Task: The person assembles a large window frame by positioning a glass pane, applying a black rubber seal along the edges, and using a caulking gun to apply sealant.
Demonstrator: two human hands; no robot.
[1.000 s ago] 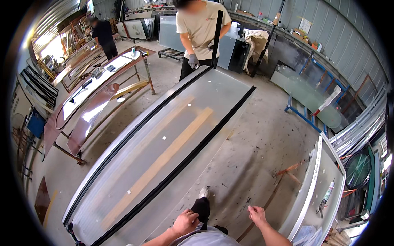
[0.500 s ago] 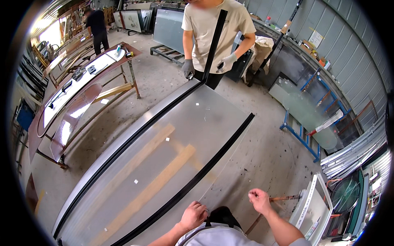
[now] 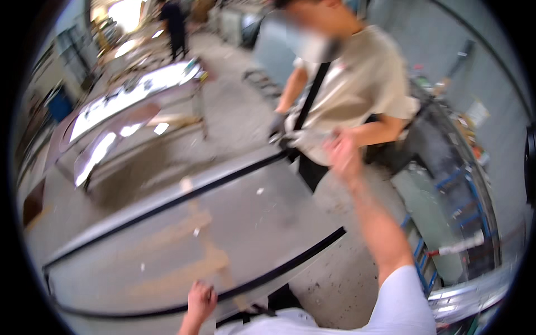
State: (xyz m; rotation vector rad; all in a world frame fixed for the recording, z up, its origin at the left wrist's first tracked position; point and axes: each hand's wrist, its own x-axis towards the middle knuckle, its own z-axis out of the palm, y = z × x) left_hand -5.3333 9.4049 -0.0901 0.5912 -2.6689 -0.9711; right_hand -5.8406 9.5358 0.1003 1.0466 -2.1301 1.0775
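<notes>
A large sheet of glass-like panel [image 3: 279, 195] lies before me, with a black strip [image 3: 184, 195] along its far side and another black strip [image 3: 290, 258] along its near side. My left hand [image 3: 201, 300] is closed at the near side, by the near strip; whatever it holds is hidden. My right hand [image 3: 343, 155] reaches far forward, blurred, its fingers curled; I cannot make out anything in them. Just beyond it a co-worker [image 3: 357, 78] in a beige shirt and gloves stands at the panel's far end, where a length of black strip [image 3: 312, 95] rises steeply.
To the left stands a work table [image 3: 72, 125] with shiny pieces on it. On the right, a pale glass sheet [image 3: 432, 215] leans on a blue rack [image 3: 416, 245], near stacked metal profiles [image 3: 474, 296]. Another person [image 3: 174, 25] stands far back.
My right hand has reached forward and up toward the co-worker. My left hand has moved left along the near side. The view has shifted, and the co-worker appears nearer, leaning in.
</notes>
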